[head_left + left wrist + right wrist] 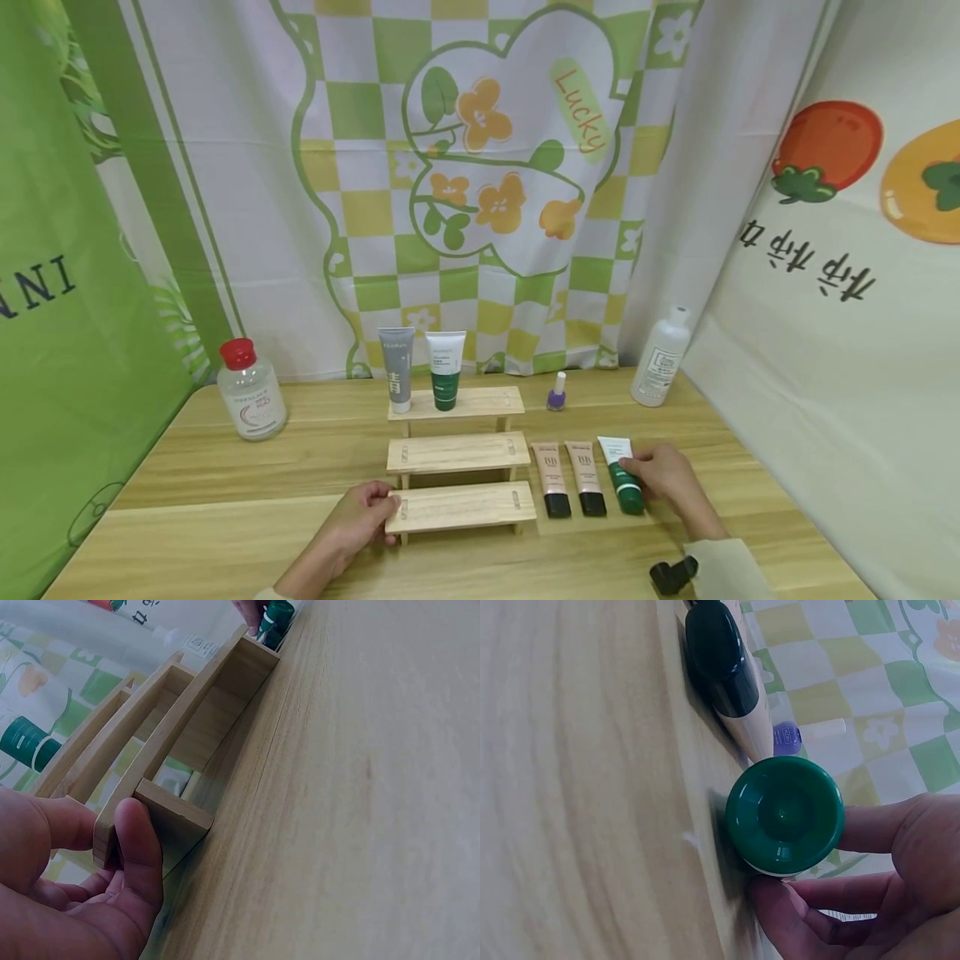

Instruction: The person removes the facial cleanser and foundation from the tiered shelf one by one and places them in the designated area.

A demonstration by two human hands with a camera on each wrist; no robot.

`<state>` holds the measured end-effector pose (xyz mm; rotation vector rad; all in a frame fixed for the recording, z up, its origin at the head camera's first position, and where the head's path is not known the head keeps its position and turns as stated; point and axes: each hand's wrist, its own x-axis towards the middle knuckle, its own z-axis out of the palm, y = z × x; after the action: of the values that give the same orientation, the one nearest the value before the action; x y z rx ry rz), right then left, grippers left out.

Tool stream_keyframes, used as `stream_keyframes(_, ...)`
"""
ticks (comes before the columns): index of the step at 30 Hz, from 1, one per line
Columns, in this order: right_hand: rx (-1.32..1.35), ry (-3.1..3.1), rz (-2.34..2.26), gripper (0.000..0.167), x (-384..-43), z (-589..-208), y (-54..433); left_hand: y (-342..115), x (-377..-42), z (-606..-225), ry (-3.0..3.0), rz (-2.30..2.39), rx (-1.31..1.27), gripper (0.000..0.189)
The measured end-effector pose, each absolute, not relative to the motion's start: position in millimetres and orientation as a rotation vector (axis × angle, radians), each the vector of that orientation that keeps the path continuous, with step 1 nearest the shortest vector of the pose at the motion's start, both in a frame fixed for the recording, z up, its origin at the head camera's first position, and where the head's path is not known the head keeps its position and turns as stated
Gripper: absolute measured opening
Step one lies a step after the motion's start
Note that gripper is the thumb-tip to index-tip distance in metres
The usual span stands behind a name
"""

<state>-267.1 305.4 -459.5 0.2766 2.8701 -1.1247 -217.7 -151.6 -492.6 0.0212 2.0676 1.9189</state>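
So the right hand [666, 475] has a white-and-green squeeze tube [622, 481] pinched by its side, cap end toward the person. Honestly can't tell if that tube is flat on the wooden table [322, 467] or a hair off it. Just left of it lie two BB tubes [551, 471] with black caps, side by side. Left hand [362, 517] is gripping the left end of the lowest step on a three-step wooden riser [461, 506]. Up on the top step, a gray tube [397, 371] and a white-and-dark-green tube [446, 375] stand on their caps. Further out: purple nail polish [556, 397], a white bottle [662, 360] back right, and a red-capped clear bottle [255, 402] over on the left.
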Motion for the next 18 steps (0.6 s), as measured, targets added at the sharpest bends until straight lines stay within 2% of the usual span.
stream_keyframes(12, 0.216, 3.075, -0.945, 0.047, -263.3, -443.0, 303.8, -152.0, -215.6, -493.2, 2.042, 1.929, 0.034, 0.037)
stream_keyframes(18, 0.154, 3.191, -1.085, 0.049, -262.3, -427.6, 287.1, -152.2, -217.5, -490.6, 2.048, 1.917, 0.058, 0.039)
